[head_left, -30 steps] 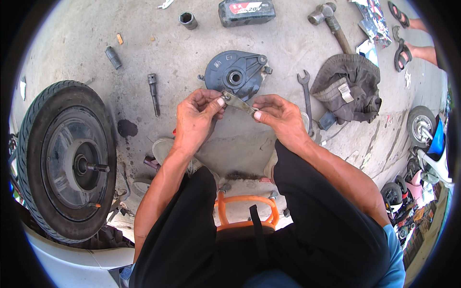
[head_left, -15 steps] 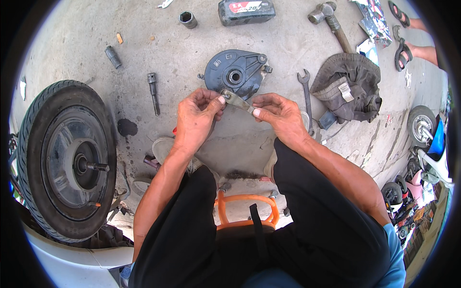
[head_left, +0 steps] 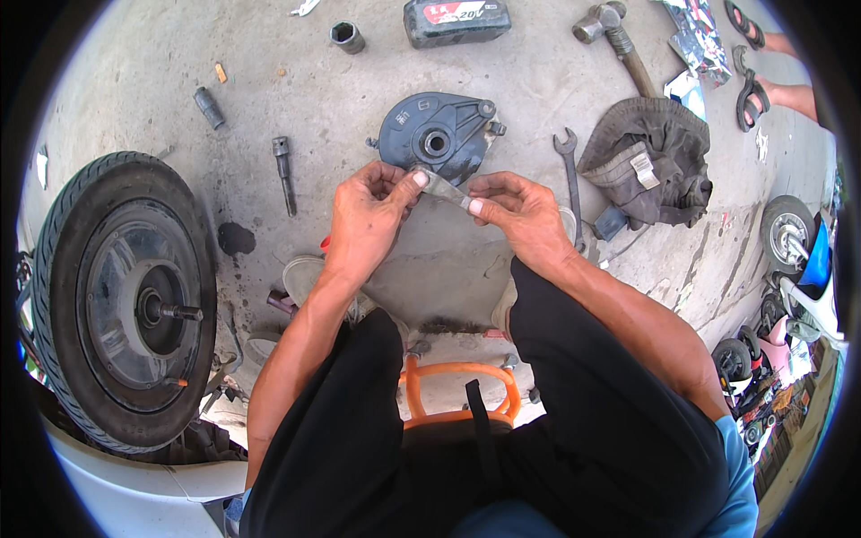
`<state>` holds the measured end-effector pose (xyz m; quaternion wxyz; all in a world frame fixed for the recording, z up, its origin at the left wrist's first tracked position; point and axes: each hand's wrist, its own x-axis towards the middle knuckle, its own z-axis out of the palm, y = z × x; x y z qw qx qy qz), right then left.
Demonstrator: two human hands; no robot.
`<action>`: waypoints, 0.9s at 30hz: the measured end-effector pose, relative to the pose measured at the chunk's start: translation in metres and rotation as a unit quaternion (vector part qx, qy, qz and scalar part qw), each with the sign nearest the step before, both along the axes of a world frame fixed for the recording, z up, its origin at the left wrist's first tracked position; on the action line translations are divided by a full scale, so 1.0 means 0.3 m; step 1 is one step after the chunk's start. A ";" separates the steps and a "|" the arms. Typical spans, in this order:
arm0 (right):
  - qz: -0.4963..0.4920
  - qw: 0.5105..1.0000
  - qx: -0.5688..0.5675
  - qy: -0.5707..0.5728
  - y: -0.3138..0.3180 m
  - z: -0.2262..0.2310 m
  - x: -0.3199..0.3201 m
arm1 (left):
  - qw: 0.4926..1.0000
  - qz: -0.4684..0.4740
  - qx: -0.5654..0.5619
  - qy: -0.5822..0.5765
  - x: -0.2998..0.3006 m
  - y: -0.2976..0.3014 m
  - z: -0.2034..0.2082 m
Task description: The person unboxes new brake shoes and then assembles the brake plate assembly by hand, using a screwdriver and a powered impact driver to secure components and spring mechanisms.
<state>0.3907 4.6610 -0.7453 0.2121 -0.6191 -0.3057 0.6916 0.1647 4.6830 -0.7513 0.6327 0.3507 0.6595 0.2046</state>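
Observation:
Between my two hands is a small flat metal lever arm [head_left: 445, 190], held across in front of me. My left hand [head_left: 366, 215] pinches its left end between thumb and fingers, and my right hand [head_left: 520, 213] pinches the right end, thumb on top. Just beyond the lever, a dark grey round brake plate [head_left: 404, 134] lies on the concrete, with a hole in its hub and an ear at the right. The fingertips partly cover both ends of the lever, and the left ones overlap the plate's near edge in view.
A wheel with tyre [head_left: 126, 296] stands at the left. Sockets [head_left: 347, 37] [head_left: 209, 108], an extension socket [head_left: 284, 175] and a battery pack [head_left: 457, 22] lie around. At right are a spanner [head_left: 571, 184], a hammer [head_left: 630, 54] and a dark cloth [head_left: 655, 161]. Another person's sandalled feet [head_left: 753, 99] show top right.
The lever has tilted slightly in my fingers and its face looks less shiny. Both hands keep their pinch in nearly the same place. The whole view has shifted very slightly.

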 end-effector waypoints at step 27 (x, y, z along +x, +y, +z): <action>0.050 0.998 -0.027 0.002 -0.006 0.020 0.003 | 0.999 -0.015 0.037 0.024 -0.005 0.013 -0.024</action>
